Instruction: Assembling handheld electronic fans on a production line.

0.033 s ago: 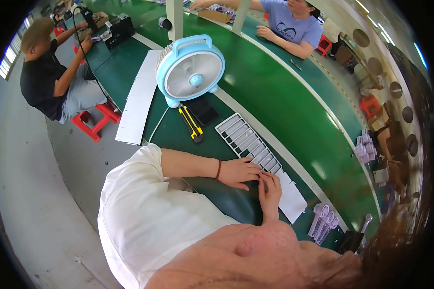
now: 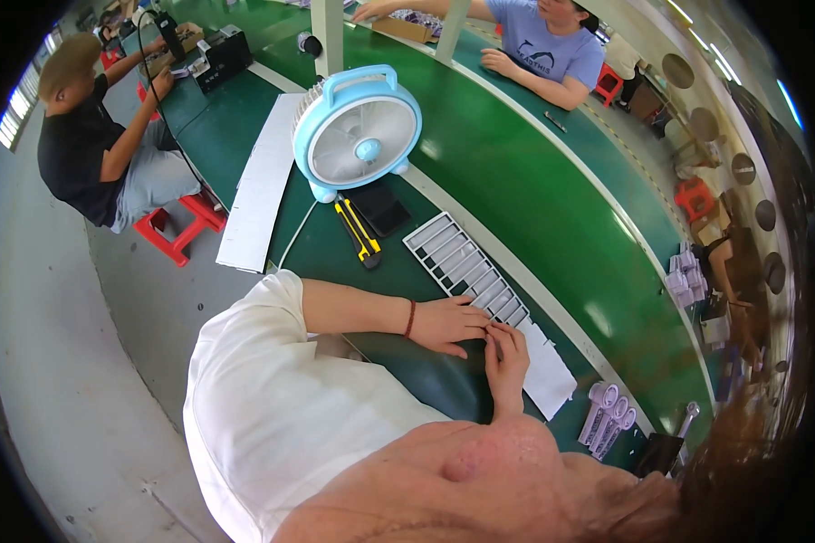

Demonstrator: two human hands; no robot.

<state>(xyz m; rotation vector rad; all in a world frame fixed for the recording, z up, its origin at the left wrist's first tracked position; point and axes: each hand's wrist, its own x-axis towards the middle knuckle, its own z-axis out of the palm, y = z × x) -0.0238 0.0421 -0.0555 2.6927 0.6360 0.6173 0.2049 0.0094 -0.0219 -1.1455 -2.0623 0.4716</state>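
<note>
A long white slotted tray (image 2: 469, 262) with a row of narrow grey-white strips in its compartments lies on the green table in front of me. My left hand (image 2: 448, 326), with a dark red cord at the wrist, rests flat over the tray's near edge, its fingers stretched and thumb apart. Close against those fingertips is my right hand (image 2: 507, 362), fingers extended and slightly bent at the tray's lower part. Whether anything small lies between the fingertips is hidden. Beyond the right hand, a plain white panel (image 2: 549, 371) continues from the tray's end.
A blue-white fan (image 2: 362, 136) stands ahead, near a yellow-black utility knife (image 2: 359, 233) and a dark phone-like slab (image 2: 380, 210). A long white board (image 2: 261, 195) lies leftward. Purple-white handled parts (image 2: 607, 419) sit at right. Co-workers sit left and across the green conveyor (image 2: 525, 190).
</note>
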